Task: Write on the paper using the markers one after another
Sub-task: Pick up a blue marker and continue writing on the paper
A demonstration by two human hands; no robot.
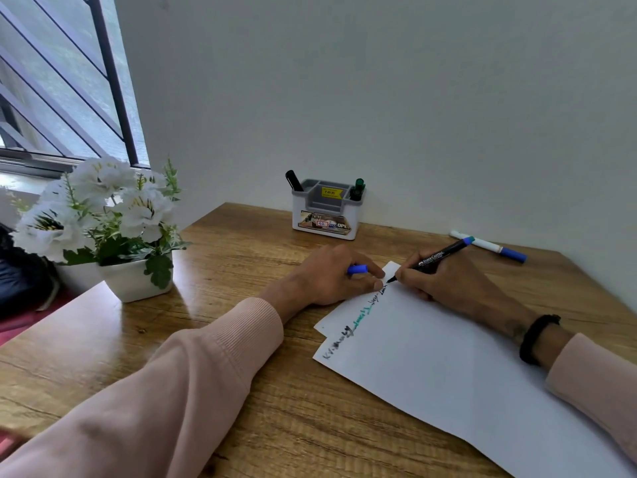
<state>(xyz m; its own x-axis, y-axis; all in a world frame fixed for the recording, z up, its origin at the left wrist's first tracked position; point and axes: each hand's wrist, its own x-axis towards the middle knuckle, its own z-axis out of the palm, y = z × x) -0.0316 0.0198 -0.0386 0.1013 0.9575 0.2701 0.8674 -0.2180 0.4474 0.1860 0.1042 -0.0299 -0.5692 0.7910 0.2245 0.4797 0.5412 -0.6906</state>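
Observation:
White paper (448, 360) lies on the wooden desk, with a line of black and green writing along its left edge. My right hand (444, 281) grips a black marker with a blue end (435, 257), its tip touching the paper's far corner. My left hand (336, 274) rests on the paper's far left corner and holds a blue marker cap (357, 269). A white marker with a blue cap (489, 246) lies on the desk beyond my right hand. A black marker (294, 181) and a green marker (357, 189) stand in the holder.
A white and grey pen holder (325, 219) stands against the wall at the back of the desk (241, 339). A white pot of white flowers (134, 281) sits at the desk's left edge, below a barred window (69, 81).

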